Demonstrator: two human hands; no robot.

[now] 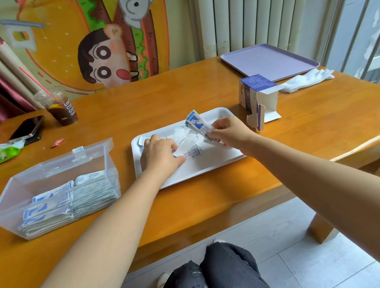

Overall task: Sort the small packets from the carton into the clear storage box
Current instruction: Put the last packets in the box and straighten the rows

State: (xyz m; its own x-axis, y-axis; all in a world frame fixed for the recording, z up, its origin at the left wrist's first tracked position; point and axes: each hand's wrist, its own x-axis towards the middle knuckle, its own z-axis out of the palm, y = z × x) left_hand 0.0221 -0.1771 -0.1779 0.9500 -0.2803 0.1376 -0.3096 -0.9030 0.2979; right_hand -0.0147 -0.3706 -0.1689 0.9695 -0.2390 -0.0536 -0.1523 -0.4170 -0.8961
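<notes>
Loose packets: scattered on the white tray, between the two hands and just beside their fingertips.
Right hand: over the tray's right half, fingers curled, pinching a fanned bunch of blue-and-white packets that sticks up toward the far rim.
Left hand: palm down on the tray's left half, thumb and fingers pinching one pale strip packet.
Sorted packets: stacked in rows inside the clear storage box, left of the tray, lid swung back.
Carton: open, standing just right of the tray.
Table: also bears a purple tray, white cloth, drink cup and phone.
</notes>
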